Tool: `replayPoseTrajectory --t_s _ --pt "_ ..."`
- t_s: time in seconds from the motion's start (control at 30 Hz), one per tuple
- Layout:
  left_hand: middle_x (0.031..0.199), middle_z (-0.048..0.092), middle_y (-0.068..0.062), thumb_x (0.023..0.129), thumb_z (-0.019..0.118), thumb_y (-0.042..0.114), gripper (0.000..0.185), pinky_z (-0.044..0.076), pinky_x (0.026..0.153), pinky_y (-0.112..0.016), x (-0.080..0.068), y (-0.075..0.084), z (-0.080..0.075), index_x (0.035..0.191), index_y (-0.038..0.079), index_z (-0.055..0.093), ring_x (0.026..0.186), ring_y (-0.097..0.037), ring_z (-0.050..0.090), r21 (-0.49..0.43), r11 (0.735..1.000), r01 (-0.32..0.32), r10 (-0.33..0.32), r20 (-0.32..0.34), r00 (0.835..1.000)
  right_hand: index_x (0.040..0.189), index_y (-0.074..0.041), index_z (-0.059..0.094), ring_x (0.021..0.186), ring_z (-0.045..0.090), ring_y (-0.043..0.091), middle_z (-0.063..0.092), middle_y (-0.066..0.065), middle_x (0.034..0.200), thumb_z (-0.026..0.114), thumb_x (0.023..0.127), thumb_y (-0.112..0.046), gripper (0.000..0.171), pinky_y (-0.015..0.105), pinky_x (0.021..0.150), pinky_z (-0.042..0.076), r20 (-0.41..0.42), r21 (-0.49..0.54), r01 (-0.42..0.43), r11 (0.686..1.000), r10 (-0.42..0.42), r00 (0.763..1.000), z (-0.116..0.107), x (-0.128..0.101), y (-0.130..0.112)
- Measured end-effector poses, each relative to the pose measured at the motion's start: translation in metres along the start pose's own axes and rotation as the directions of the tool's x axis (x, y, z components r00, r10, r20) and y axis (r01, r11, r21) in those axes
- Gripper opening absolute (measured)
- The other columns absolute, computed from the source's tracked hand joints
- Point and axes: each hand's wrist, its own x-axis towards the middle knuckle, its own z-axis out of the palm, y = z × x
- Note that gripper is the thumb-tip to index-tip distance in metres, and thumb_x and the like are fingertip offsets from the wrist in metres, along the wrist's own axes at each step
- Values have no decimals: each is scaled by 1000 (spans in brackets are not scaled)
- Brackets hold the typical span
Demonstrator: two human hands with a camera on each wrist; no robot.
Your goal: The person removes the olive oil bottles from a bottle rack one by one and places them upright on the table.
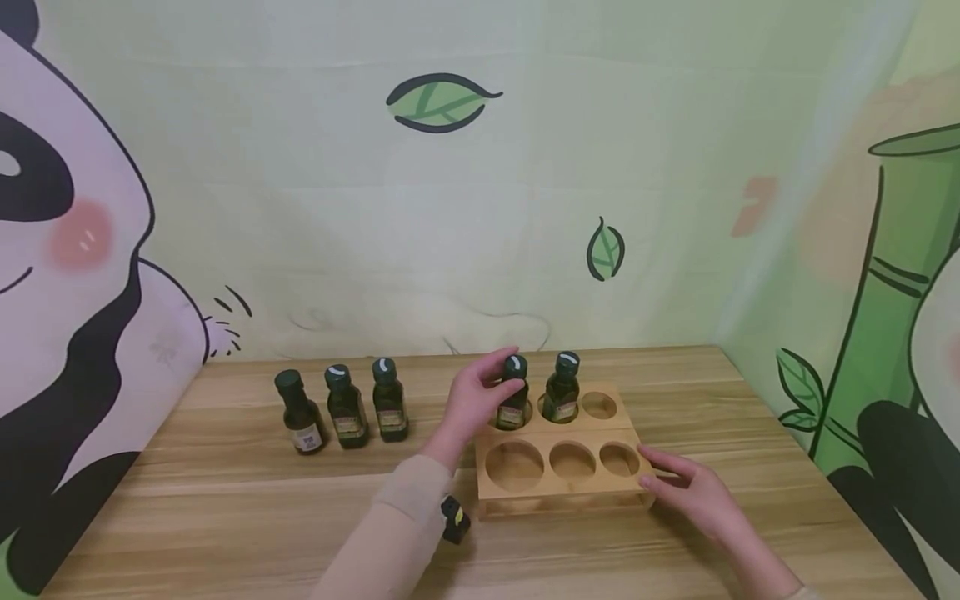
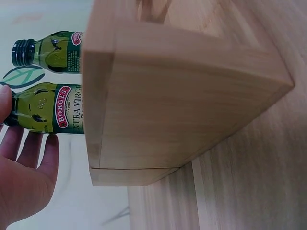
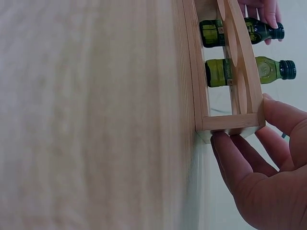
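Nearest to us, a bare stretch of desk (image 1: 225,533) runs in front of the wooden rack (image 1: 558,487), with open wood to its left and right before the desk's side edges. Our right hand (image 1: 693,492) rests at the rack's near right corner, thumb on the top board and fingers against the end face, steadying it without closing round it. The rack has six round holes in two rows of three; the near three are open.

In the far row, our left hand (image 1: 472,400) holds the bottle (image 1: 513,396) standing in the leftmost hole, thumb and fingers curled around its neck below the dark cap. A second bottle (image 1: 562,387) stands just beside it in the middle hole, and the far right hole (image 1: 599,406) is open.

To the left of the rack, well apart from it, three more bottles (image 1: 345,408) stand upright in a row on the desk, close together. We count five bottles in all: two in the rack, three on the desk.

Beyond them the desk's far edge meets the wall cloth (image 1: 480,208) printed with pandas and leaves.
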Motion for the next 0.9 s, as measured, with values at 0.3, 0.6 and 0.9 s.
replayPoseTrajectory --t_s 0.3,0.6,0.9 --pt "116 69 -18 85 77 1 46 54 91 -42 0 -6 -1 129 7 66 108 -31 66 -36 999 -34 33 -36 999 139 3 53 116 59 37 47 26 144 73 91 -20 57 24 84 53 -10 15 -14 1000 14 1000 0 1 -2" --pt "115 70 -16 82 80 3 47 56 87 -39 -3 7 -2 127 7 68 105 -30 68 -23 1000 -12 11 -58 998 139 3 53 116 59 37 48 26 143 74 91 -20 57 23 84 53 -11 18 -16 1000 16 1000 0 1 0" --pt "114 71 -14 81 81 4 46 56 87 -36 -9 34 -8 125 10 69 104 -27 68 -36 999 -24 20 -93 995 140 3 52 116 59 37 48 27 143 73 92 -20 57 26 85 54 -1 17 -26 1000 26 1000 1 1 0"
